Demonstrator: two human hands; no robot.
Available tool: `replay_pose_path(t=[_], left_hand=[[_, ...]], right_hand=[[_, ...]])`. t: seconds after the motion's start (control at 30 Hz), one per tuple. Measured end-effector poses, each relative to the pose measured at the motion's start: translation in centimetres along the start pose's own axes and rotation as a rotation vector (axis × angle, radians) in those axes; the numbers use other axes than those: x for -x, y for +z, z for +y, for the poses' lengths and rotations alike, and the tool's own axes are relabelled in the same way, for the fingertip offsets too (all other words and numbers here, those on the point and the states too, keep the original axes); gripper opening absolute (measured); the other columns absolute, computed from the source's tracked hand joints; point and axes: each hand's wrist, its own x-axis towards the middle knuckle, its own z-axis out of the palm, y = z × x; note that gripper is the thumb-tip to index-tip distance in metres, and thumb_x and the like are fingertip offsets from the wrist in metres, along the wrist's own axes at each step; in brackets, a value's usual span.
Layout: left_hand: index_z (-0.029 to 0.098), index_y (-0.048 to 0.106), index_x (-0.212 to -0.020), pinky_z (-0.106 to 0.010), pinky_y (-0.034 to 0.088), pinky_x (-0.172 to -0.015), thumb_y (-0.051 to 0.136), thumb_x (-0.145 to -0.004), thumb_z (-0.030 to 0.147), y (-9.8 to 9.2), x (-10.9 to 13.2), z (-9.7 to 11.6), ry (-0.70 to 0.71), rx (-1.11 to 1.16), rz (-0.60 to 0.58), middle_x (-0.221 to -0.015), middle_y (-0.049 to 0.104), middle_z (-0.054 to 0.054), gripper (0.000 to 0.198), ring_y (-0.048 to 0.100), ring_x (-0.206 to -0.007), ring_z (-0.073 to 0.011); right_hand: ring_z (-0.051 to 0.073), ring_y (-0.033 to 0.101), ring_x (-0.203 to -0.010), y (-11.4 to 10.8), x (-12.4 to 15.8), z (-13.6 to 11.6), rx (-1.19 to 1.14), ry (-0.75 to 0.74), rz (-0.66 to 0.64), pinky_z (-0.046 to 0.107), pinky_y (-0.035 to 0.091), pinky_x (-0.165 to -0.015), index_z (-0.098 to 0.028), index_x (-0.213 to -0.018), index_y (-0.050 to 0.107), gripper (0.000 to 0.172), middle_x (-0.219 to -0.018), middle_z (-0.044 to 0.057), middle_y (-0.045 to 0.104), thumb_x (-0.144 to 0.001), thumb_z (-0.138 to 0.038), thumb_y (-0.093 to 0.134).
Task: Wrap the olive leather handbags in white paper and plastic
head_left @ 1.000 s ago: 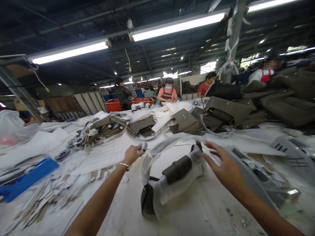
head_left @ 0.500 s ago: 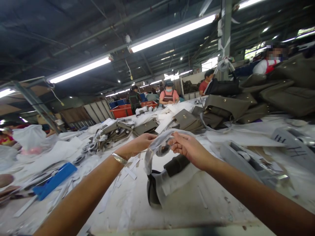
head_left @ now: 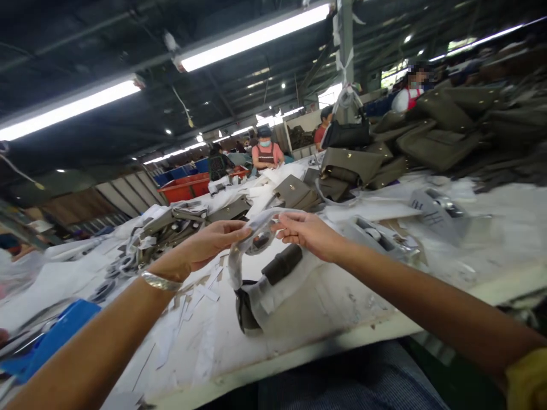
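My left hand [head_left: 217,239], with a silver bracelet at its wrist, pinches a strap wrapped in translucent film [head_left: 235,263]. On the strap's upper part, my right hand [head_left: 303,230] has its fingers closed. The wrapped strap arches up between both hands and runs down to a dark olive piece [head_left: 245,310] standing on the white table [head_left: 325,313]. Beside that piece lies a dark rolled part [head_left: 282,263] with white wrapping around it. A small round item behind the strap is blurred.
A blue holder [head_left: 51,336] lies at the left. Olive bags [head_left: 440,136] are piled at the back right, near a grey tape dispenser [head_left: 436,213]. Paper strips [head_left: 207,293] litter the table. A person in a mask [head_left: 265,151] sits across it.
The view has swung right and down, so the scene sits further left and the table's front edge shows more. Both hands still hold the strap in much the same pose.
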Motion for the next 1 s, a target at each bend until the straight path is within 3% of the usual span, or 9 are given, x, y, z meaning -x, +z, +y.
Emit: replay_pose_path(t=[0.23,0.3,0.4,0.43,0.5,0.63,0.73,0.87,1.0], left_hand=[[0.018,0.067,-0.118,-0.025,0.053,-0.077,0.082,-0.064,0.058,0.6,-0.6,-0.4,-0.032,0.067,0.324,-0.106,0.075,-0.004,0.069,0.067,-0.09,-0.018],[0.017,0.068,-0.114,-0.026,0.055,-0.076,0.086,-0.053,0.061,0.5,-1.1,-0.3,-0.038,0.091,0.403,-0.106,0.075,-0.005,0.077,0.068,-0.089,-0.0191],[0.019,0.071,-0.106,-0.027,0.058,-0.073,0.091,-0.036,0.061,0.8,-1.8,0.1,-0.038,0.13,0.516,-0.105,0.076,-0.005,0.084,0.068,-0.088,-0.021],[0.02,0.072,-0.105,-0.028,0.058,-0.075,0.091,-0.034,0.061,0.9,-1.9,0.2,-0.03,0.131,0.546,-0.105,0.076,-0.004,0.084,0.068,-0.089,-0.0215],[0.022,0.072,-0.103,-0.034,0.057,-0.085,0.09,-0.034,0.062,1.3,-2.0,0.3,-0.016,0.115,0.601,-0.106,0.076,-0.002,0.081,0.068,-0.094,-0.0236],[0.028,0.073,-0.102,-0.044,0.038,-0.113,0.087,-0.037,0.067,2.0,-1.9,-0.4,0.015,-0.006,0.706,-0.114,0.074,0.001,0.077,0.061,-0.117,-0.0296],[0.033,0.071,-0.109,-0.042,0.037,-0.115,0.084,-0.044,0.069,2.3,-1.5,-1.5,-0.012,-0.109,0.668,-0.119,0.072,0.005,0.076,0.057,-0.124,-0.0293],[0.04,0.069,-0.112,-0.04,0.041,-0.112,0.079,-0.053,0.071,2.5,-1.0,-2.4,-0.026,-0.204,0.653,-0.12,0.071,0.008,0.068,0.059,-0.123,-0.0295],[0.043,0.069,-0.11,-0.043,0.035,-0.116,0.076,-0.054,0.075,2.7,-0.6,-2.3,-0.021,-0.263,0.66,-0.124,0.069,0.011,0.065,0.058,-0.123,-0.0298]], right_hand=[[0.013,0.067,-0.068,-5.7,8.6,3.0,0.498,-0.143,0.051,0.026,0.055,-0.067,-0.017,-0.102,0.073,0.033,-0.09,0.006,0.074,-0.089,-0.046,0.063],[0.014,0.066,-0.068,-8.7,10.9,2.8,0.666,-0.218,0.188,0.027,0.054,-0.068,-0.017,-0.095,0.074,0.035,-0.089,0.006,0.073,-0.09,-0.05,0.06],[0.015,0.065,-0.067,-14.9,13.6,1.2,0.84,-0.27,0.524,0.027,0.052,-0.065,-0.016,-0.092,0.072,0.043,-0.081,0.005,0.071,-0.092,-0.056,0.054],[0.016,0.065,-0.068,-17.3,14.2,0.6,0.918,-0.235,0.641,0.026,0.051,-0.066,-0.016,-0.094,0.07,0.045,-0.081,0.005,0.071,-0.093,-0.057,0.051],[0.016,0.067,-0.076,-21.9,15.1,-0.4,1.194,-0.008,0.805,0.025,0.051,-0.071,-0.015,-0.106,0.068,0.044,-0.089,0.007,0.073,-0.099,-0.05,0.042],[0.024,0.067,-0.095,-27.9,15.4,-0.2,1.52,0.399,0.855,0.031,0.048,-0.08,-0.014,-0.099,0.07,0.038,-0.098,0.013,0.073,-0.096,-0.046,0.05],[0.032,0.067,-0.099,-29.0,14.4,1.4,1.58,0.544,0.833,0.038,0.049,-0.081,-0.012,-0.092,0.072,0.044,-0.099,0.019,0.072,-0.088,-0.053,0.059],[0.035,0.064,-0.11,-28.6,12.4,3.0,1.639,0.635,0.799,0.041,0.048,-0.087,-0.007,-0.108,0.07,0.043,-0.114,0.025,0.068,-0.084,-0.042,0.066],[0.034,0.065,-0.109,-28.9,11.2,2.8,1.628,0.719,0.789,0.039,0.05,-0.085,-0.009,-0.106,0.072,0.039,-0.115,0.024,0.069,-0.079,-0.036,0.07]])
